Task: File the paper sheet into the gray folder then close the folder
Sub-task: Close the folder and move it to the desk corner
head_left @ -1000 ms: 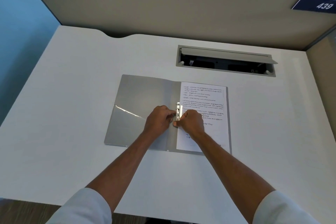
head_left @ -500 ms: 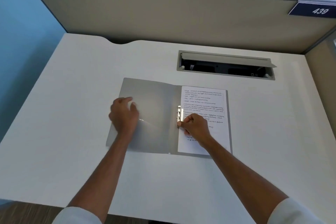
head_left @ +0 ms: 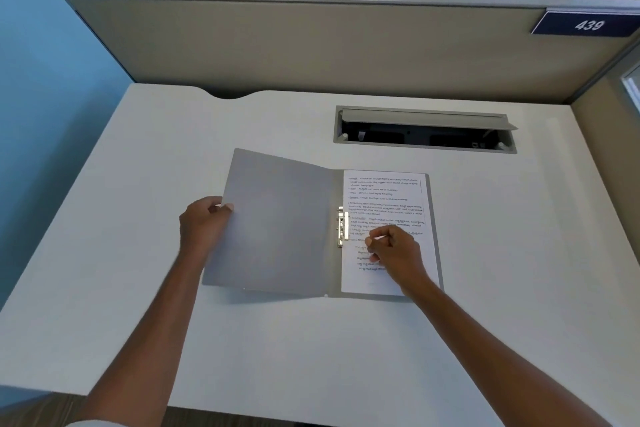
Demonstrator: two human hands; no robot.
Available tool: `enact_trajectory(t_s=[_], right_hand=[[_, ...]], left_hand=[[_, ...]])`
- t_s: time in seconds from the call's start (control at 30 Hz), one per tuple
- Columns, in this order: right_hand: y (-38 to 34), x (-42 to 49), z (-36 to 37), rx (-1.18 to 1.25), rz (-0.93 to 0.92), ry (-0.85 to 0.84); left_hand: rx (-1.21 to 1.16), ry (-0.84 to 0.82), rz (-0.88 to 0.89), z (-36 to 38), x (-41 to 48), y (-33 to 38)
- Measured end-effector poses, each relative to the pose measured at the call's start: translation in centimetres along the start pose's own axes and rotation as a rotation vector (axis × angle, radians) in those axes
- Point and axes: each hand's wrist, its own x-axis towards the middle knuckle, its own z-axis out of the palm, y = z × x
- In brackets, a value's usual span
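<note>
Your left hand [head_left: 204, 224] has moved from the clip out to the gray folder's [head_left: 277, 225] left cover edge, pinching and lifting it, so closing has begun. Your right hand [head_left: 394, 251], loosely curled and holding nothing, rests on the paper sheet [head_left: 388, 194] beside the metal clip [head_left: 343, 227]. It lies in the cover's path; the worktop [head_left: 138, 288] offers no other obstacle, with the cable hatch [head_left: 426, 128] well apart.

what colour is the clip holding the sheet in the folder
Shiny silver metal clip, seen in the head view, at the gray folder's spine.
</note>
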Motion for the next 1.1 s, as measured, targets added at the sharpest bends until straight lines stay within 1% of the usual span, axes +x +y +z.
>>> enact_trajectory(t_s=[0.17, 0.23, 0.3, 0.43, 0.6, 0.7, 0.77, 0.83, 0.97, 1.03, 1.1], right_hand=[[-1.5, -1.7, -0.8, 0.144, -0.008, -0.041], [-2.4, -2.6, -1.1, 0.188, -0.037, -0.075], [-3.5, -3.5, -1.4, 0.224, -0.073, -0.100], [-5.6, -5.2, -1.8, 0.323, -0.133, -0.119], [-8.0, -6.8, -2.6, 0.410, -0.215, -0.163], [-8.7, -7.2, -3.1, 0.450, -0.214, -0.169], [-8.8, -7.2, -3.6, 0.474, -0.206, -0.145], [-8.4, -7.2, -4.3, 0.453, -0.211, -0.078], [-5.4, -5.9, -6.4, 0.322, -0.169, 0.101], [-3.3, -5.1, -7.4, 0.249, -0.141, 0.174], [-1.3, -4.3, -8.2, 0.175, -0.127, 0.226]], left_hand=[[-0.090, -0.010, 0.162, -1.0, -3.4, 3.9], [-0.157, -0.023, 0.190, -0.9, -5.0, 5.6], [-0.253, -0.089, 0.184, -0.3, -6.7, 7.1], [-0.344, -0.223, 0.173, 1.5, -10.4, 9.8], [-0.373, -0.373, 0.251, 5.2, -13.9, 11.4], [-0.365, -0.489, 0.290, 7.6, -14.7, 11.3], [-0.359, -0.551, 0.302, 9.3, -15.0, 10.9], [-0.325, -0.583, 0.317, 10.9, -15.2, 10.3], [-0.188, -0.535, 0.338, 14.2, -15.1, 8.6], [-0.062, -0.498, 0.361, 15.6, -14.9, 7.3], [0.074, -0.505, 0.371, 16.5, -14.9, 6.0]])
